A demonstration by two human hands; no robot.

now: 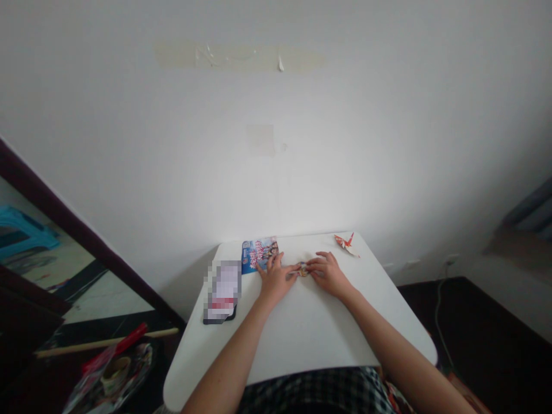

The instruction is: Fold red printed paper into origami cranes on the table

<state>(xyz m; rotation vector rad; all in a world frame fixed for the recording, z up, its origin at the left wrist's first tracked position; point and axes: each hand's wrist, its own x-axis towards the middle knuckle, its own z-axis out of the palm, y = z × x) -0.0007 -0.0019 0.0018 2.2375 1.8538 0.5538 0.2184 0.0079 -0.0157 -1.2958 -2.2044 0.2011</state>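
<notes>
A small piece of folded, printed paper (303,269) lies at the middle of the white table, between my two hands. My left hand (276,282) grips its left side at the thumb, while its other fingers spread toward a blue printed leaflet (254,256). From the other side, the fingertips of my right hand (331,276) close on the paper's right edge. My fingers partly cover the paper, so its exact folds cannot be made out. Beyond my right hand rests a red and white folded-paper bird (346,244).
A phone (222,293) with a blurred screen lies left on the white table (302,339), which stands against a pale wall (366,144). On the floor at lower left is a bin (125,374) with rubbish. A blue plastic stool (26,227) shows at far left.
</notes>
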